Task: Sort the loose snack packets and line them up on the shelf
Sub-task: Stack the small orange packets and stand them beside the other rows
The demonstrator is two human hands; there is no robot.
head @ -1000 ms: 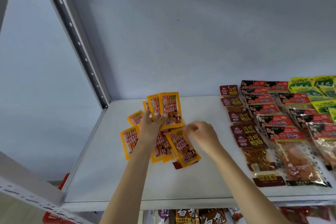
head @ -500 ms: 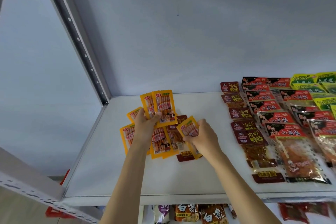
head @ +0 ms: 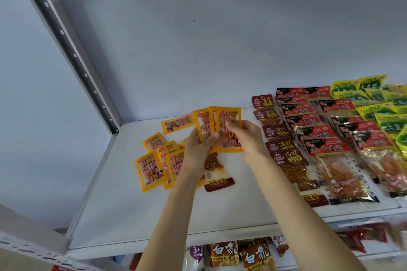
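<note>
Head view: left hand (head: 201, 147) grips a fan of orange snack packets (head: 206, 126) above the shelf (head: 123, 209); right hand (head: 246, 136) pinches another orange packet (head: 229, 136) against it. They look light, thin and slick, best held by the edges. Loose orange packets (head: 152, 166) lie below-left; a dark red packet (head: 217, 179) lies among them, and sorted red rows (head: 308, 121) crowd the right.

I have one view only, from the head-worn camera, so no second view shares any area. It faces forward and slightly down onto the white shelf (head: 136, 211), at close range: both forearms enter from 6 o'clock. The upright post (head: 72, 57) runs from 11 o'clock toward centre, bowed by the wide-angle lens. The shelf's front lip crosses low in frame; below it, a lower tier shows, probably only its front edge.
</note>
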